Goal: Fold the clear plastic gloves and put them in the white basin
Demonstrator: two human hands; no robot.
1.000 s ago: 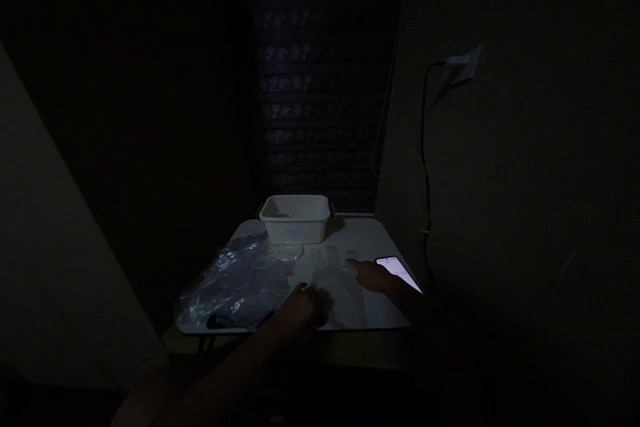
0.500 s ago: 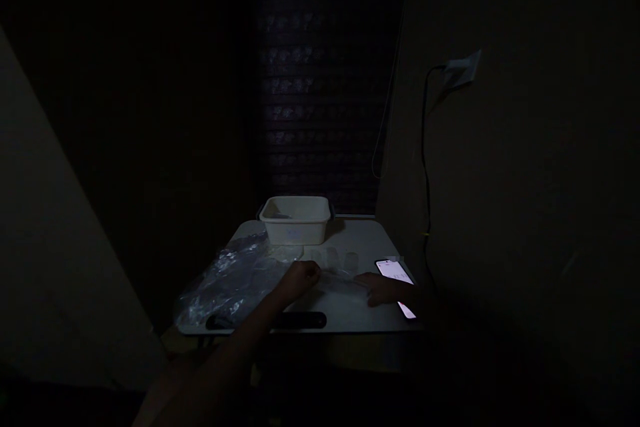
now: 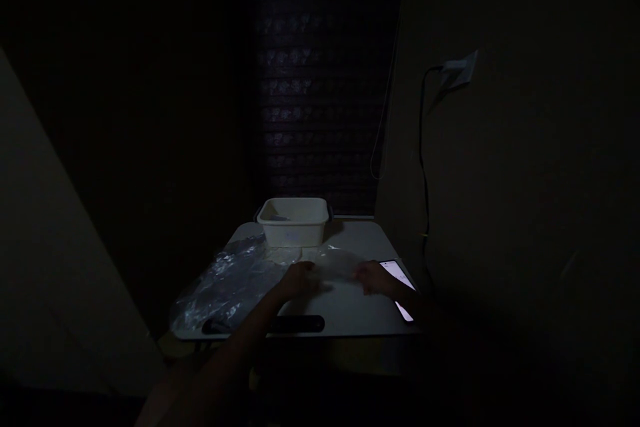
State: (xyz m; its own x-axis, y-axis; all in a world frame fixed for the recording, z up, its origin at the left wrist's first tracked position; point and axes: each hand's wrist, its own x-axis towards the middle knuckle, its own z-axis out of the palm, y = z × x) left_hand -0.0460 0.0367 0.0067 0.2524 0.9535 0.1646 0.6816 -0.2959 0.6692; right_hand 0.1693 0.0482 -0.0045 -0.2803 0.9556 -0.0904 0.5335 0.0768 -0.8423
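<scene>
Gripping a thin, crinkly clear plastic sheet [image 3: 336,263], left hand [image 3: 299,279] and right hand [image 3: 373,277].

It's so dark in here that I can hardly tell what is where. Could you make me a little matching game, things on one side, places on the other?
Things:
1. tub
2. phone
3. crinkled plastic bag
4. clear film

Places:
A. on the table's left part
B. between the left hand and right hand
C. at the table's far edge
D. lit, at the table's right edge

Pairs: 1-C, 2-D, 3-A, 4-B
</scene>
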